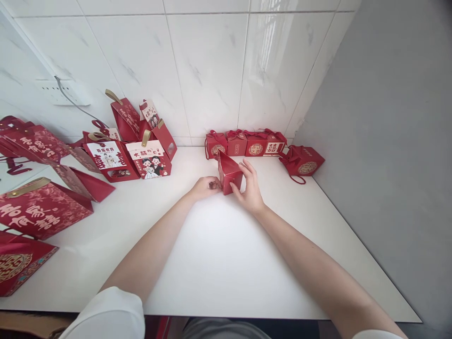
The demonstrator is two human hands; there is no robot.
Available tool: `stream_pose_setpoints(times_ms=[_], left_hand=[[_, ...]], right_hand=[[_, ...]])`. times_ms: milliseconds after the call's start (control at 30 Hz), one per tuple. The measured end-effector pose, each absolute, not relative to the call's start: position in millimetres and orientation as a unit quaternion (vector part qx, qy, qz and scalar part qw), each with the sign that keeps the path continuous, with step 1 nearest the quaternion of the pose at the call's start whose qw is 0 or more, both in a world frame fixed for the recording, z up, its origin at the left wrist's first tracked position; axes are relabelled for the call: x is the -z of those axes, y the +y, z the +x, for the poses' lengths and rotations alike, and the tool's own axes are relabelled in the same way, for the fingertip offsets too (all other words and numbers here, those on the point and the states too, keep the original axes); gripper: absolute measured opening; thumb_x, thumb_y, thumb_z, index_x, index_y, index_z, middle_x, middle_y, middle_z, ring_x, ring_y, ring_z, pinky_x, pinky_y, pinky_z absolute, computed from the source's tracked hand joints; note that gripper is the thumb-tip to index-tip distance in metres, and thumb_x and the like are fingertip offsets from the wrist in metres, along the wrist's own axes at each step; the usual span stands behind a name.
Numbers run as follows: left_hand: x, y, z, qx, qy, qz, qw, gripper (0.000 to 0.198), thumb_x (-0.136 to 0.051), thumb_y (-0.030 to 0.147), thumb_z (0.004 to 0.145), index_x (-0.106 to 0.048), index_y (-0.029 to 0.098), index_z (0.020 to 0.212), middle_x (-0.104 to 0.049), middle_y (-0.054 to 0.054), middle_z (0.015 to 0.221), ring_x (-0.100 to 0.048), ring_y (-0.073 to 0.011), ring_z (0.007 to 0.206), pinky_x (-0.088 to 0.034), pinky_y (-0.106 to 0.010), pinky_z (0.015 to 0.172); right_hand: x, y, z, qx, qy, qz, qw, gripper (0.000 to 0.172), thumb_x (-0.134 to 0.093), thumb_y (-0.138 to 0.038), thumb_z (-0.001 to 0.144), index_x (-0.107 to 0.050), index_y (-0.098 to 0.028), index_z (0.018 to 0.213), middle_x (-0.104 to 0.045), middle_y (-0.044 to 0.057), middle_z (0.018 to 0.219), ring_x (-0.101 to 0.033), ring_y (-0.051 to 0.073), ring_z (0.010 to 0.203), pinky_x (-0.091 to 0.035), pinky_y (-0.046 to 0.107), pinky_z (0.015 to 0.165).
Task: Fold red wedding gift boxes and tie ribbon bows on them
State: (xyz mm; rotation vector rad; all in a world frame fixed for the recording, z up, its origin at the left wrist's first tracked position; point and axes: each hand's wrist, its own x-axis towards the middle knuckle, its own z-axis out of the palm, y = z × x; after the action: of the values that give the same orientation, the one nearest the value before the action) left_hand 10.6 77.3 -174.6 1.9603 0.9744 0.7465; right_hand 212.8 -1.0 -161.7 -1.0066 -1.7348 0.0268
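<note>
A small red gift box (232, 181) stands on the white table in front of me, with a pointed, tent-like top edge. My right hand (250, 188) grips it from the right, the thumb on its near side and the fingers spread along the far side. At the lower left of the box, my left hand (207, 187) has its fingers curled in against it; the fingertips are partly hidden. Behind the box, a row of small red ribbon-tied boxes (254, 146) lines the wall.
A ribboned red box (304, 161) lies tilted by the grey panel (388, 165) at right. At left stand several red gift boxes, among them a box with a cartoon couple (151, 162) and a large handled box (42, 212). A wall socket (61, 92) has a cable plugged in.
</note>
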Motion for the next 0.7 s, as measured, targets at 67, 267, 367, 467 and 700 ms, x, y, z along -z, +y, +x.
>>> stream_pose_setpoints(times_ms=[67, 267, 367, 467, 700], left_hand=[[173, 75, 12, -0.303, 0.390, 0.778, 0.389, 0.018, -0.065, 0.031, 0.072, -0.063, 0.017, 0.082, -0.048, 0.004, 0.062, -0.045, -0.0102, 0.057, -0.037, -0.023, 0.056], [157, 59, 11, -0.400, 0.402, 0.804, 0.177, 0.045, -0.046, 0.038, 0.089, -0.041, 0.022, 0.130, -0.058, -0.002, 0.091, -0.054, -0.0135, 0.071, -0.044, -0.027, 0.071], [155, 51, 14, -0.401, 0.348, 0.844, 0.075, 0.054, -0.049, 0.040, 0.088, -0.036, 0.021, 0.137, -0.057, -0.005, 0.096, -0.053, -0.0142, 0.070, -0.045, -0.029, 0.074], [155, 47, 19, -0.377, 0.330, 0.864, 0.052, 0.056, -0.052, 0.041, 0.087, -0.037, 0.020, 0.137, -0.058, -0.005, 0.094, -0.052, -0.0146, 0.069, -0.045, -0.029, 0.074], [153, 48, 25, -0.362, 0.382, 0.829, 0.190, 0.064, -0.053, 0.041, 0.087, -0.025, 0.023, 0.142, -0.058, 0.000, 0.080, -0.055, -0.0139, 0.068, -0.045, -0.025, 0.066]], right_hand=[[163, -1, 213, -0.036, -0.734, -0.411, 0.540, 0.053, -0.045, -0.028, 0.093, -0.024, -0.024, 0.142, -0.017, 0.014, 0.153, -0.031, 0.025, 0.139, -0.040, 0.049, 0.108], [168, 3, 217, -0.127, -0.717, -0.441, 0.525, 0.062, -0.048, -0.036, 0.091, -0.020, -0.027, 0.146, -0.019, 0.013, 0.154, -0.051, 0.026, 0.122, -0.057, 0.042, 0.085], [168, 3, 219, -0.137, -0.714, -0.451, 0.518, 0.067, -0.050, -0.040, 0.090, -0.018, -0.027, 0.147, -0.028, 0.013, 0.150, -0.057, 0.024, 0.111, -0.059, 0.039, 0.077], [167, 3, 219, -0.122, -0.705, -0.458, 0.528, 0.066, -0.051, -0.040, 0.089, -0.020, -0.027, 0.146, -0.032, 0.013, 0.147, -0.058, 0.024, 0.109, -0.059, 0.036, 0.074], [170, 10, 224, -0.186, -0.718, -0.464, 0.484, 0.055, -0.047, -0.032, 0.089, -0.030, -0.028, 0.142, -0.048, 0.009, 0.137, -0.061, 0.021, 0.098, -0.059, 0.035, 0.072]])
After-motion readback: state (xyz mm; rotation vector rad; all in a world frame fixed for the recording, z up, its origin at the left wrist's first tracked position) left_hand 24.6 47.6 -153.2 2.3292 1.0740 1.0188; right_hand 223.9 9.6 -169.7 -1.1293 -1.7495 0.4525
